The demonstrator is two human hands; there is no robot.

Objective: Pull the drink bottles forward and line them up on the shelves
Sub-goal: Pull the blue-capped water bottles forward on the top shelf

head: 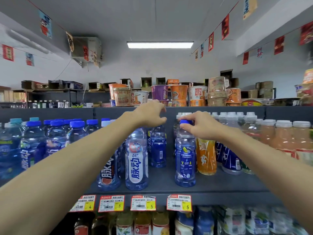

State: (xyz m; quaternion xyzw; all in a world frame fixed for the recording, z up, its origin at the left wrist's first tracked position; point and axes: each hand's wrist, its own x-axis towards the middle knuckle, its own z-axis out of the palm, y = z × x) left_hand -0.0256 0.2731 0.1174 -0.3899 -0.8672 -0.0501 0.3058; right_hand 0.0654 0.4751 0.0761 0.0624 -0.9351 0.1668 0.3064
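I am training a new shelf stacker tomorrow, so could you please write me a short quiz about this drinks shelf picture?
1. True or false: the right hand pinches the blue cap of a front-row bottle.
2. What stands just right of that bottle? A orange bottle; B green can; C milk carton.
3. Fill in: above the drinks shelf stand instant noodle ____.
Key: 1 true; 2 A; 3 cups.

Pale walls point(152, 65), grey ceiling point(135, 17); lit ceiling lamp point(160, 44); paper pennants point(225, 27) strung overhead; cardboard boxes point(94, 85) along back wall.
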